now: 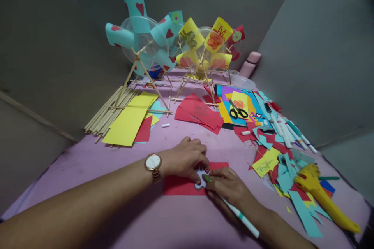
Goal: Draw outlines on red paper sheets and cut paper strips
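Observation:
A sheet of red paper (181,186) lies flat on the table in front of me. On it rests a small pale, flower-shaped cutout (201,181). My left hand (188,161), with a watch (153,162) on the wrist, grips the cutout at its edge with curled thumb and fingers, keeping it against the paper. From the right, my right hand (229,184) is closed around a white marker with a green band (244,220). The marker's tip end is hidden by my fingers beside the cutout, so contact with the paper cannot be made out.
Paper-bladed wheels on stick frames (143,46) stand at the back. Yellow sheets (128,120) lie over wooden sticks (101,118) on the left. Red sheets (198,111) and scissors (238,113) lie ahead. Paper scraps (288,179), markers (292,134) and a yellow glue gun (321,194) crowd the right.

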`<state>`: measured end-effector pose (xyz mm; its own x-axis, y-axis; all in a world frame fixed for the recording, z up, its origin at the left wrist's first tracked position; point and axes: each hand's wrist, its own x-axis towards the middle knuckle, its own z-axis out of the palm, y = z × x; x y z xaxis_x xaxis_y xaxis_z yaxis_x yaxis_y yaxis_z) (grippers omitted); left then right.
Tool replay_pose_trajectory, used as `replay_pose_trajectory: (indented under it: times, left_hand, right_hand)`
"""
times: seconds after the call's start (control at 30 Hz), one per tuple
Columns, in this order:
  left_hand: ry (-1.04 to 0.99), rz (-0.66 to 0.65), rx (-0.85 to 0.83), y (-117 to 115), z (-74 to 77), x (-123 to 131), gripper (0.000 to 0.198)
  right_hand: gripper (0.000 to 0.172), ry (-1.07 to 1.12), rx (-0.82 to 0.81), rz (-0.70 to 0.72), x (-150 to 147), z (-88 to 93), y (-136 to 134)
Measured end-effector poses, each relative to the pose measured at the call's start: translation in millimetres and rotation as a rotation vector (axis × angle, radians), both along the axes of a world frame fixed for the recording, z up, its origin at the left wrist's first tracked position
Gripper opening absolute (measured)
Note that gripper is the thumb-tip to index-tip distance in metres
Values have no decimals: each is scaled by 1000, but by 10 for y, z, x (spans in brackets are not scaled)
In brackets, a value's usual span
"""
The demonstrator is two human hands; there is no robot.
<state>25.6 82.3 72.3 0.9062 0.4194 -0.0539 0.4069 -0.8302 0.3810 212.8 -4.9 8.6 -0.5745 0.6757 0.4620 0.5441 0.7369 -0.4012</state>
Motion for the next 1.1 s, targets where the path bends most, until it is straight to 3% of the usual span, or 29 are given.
replay_pose_trajectory:
  times: [0.23,0.37,0.43,0.53,0.67,0.87,1.1]
  left_hand:
    - [8,26,26,2,67,-69,22]
    - [-13,157,110,-160,91,-187,13]
    - [-7,278,180,-395,16,-204,11]
    - [5,370,262,-876,-222,-120,7]
    - [-157,516,611,-1355,-558,85,23]
    - [-114,514,710,-1412,-723,197,47]
    - [-14,556,600,-1408,-851,301,65]
  right_hand:
    - [25,-64,32,-51,21,-62,23]
    - [20,-54,15,-103,4,-62,1]
    - [19,-39,18,-115,-9,-60,-4]
    - [17,-8,12,-116,-17,-28,2]
    - [15,-22,-10,-103,-10,44,31]
    - [15,-49,-111,-101,6,122,38]
    - [16,-81,-189,-79,47,152,61]
